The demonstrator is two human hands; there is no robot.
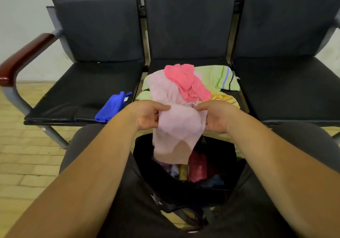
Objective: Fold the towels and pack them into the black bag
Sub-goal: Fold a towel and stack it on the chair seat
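Note:
A pale pink towel [176,127] runs from the middle seat down over the open black bag [226,164] between my knees. My left hand [147,117] pinches its left edge and my right hand [216,117] pinches its right edge, both above the bag's mouth. Inside the bag lie several folded towels, among them a dark red one [197,167]. On the middle seat a bright pink towel [185,81] lies crumpled on top of a green striped towel [220,77] and a yellow one [225,98].
A blue cloth [112,107] lies at the front of the left black seat [82,90]. The bench has three black padded seats and a wooden armrest [24,55] at the left. The right seat [287,90] holds nothing. Yellow brick-pattern floor lies below.

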